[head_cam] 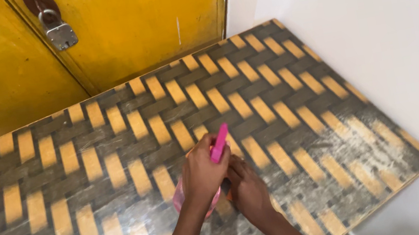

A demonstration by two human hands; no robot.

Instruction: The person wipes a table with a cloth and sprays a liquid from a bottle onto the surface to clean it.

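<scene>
A pink spray bottle (216, 153) is held upright just above the counter (87, 173), near its front edge and a little right of the middle. Only parts of it are seen: a bright pink trigger head, tilted up and to the right, is shown above the fingers, while a paler, translucent pink body is glimpsed below, largely hidden. It is gripped around its neck by the left hand (202, 176) and met low on its side by the right hand (248, 188).

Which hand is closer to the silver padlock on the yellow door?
Left. The left hand, gripping the pink spray bottle, lies below and right of the padlock; the right hand sits lower and farther right.
</scene>
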